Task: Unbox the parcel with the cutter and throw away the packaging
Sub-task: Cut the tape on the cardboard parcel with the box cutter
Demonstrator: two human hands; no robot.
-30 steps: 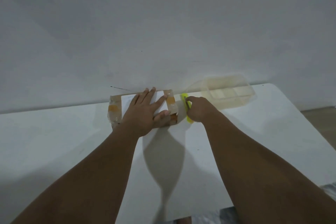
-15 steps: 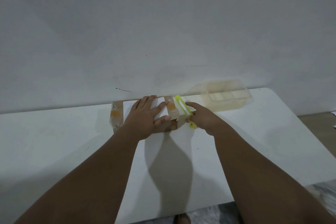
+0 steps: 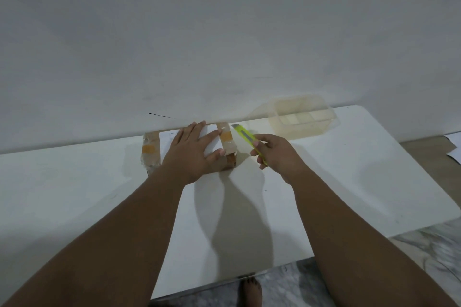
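Observation:
A small cardboard parcel (image 3: 151, 152), wrapped in clear tape with a white label on top, lies at the far edge of the white table (image 3: 74, 194) against the wall. My left hand (image 3: 192, 152) rests flat on top of it, fingers spread, thumb over the near right corner. Just right of the parcel, my right hand (image 3: 277, 154) grips a yellow-green cutter (image 3: 245, 137). The short blade tip points up and left, close to the parcel's far right corner, apart from it.
A translucent plastic container (image 3: 303, 117) stands at the back right of the table by the wall. The table's right edge and front edge are near; marbled floor and a bare foot (image 3: 250, 290) show below. Paper lies on the floor at far right.
My right hand has lifted the cutter off the table and angled its tip toward the parcel's right end. The left hand has stayed on the parcel.

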